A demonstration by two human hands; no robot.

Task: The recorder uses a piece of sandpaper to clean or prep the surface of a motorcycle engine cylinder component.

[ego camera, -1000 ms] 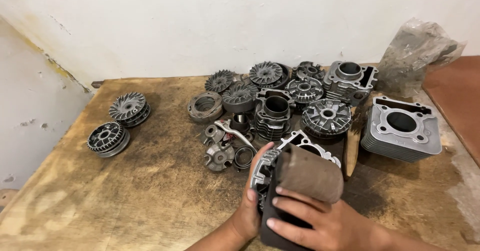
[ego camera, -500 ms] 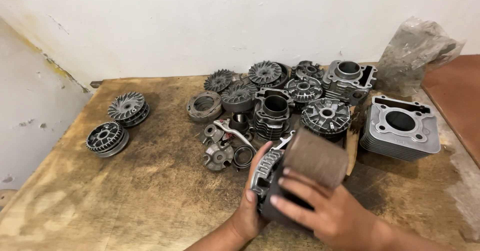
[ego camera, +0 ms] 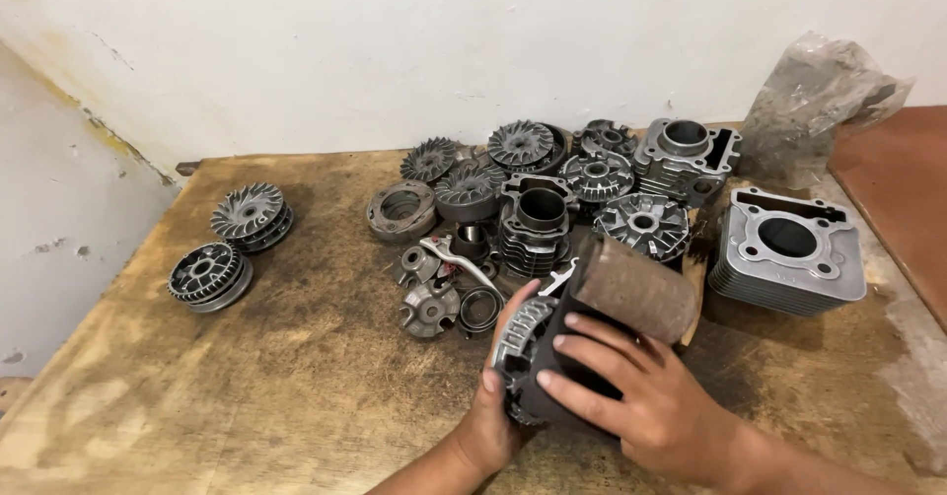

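My left hand [ego camera: 496, 418] grips a dark round finned metal part [ego camera: 526, 345] from its left side, thumb up along the rim, holding it just above the wooden table [ego camera: 296, 377]. My right hand [ego camera: 646, 396] lies over the part's right face with fingers spread. It presses a curled brown sheet of sandpaper [ego camera: 636, 288] against the part. The sheet sticks out beyond my fingertips. The lower half of the part is hidden behind both hands.
A pile of grey engine parts [ego camera: 552, 194] lies behind the hands: finned discs, cylinders, a lever. A large finned cylinder block [ego camera: 787, 250] sits at right, a crumpled plastic bag [ego camera: 814, 101] behind it. Two finned discs [ego camera: 229, 244] lie apart at left. White wall behind.
The sandpaper has slid up and away across the part, and my right fingers have moved lower on it. My left hand keeps its grip.
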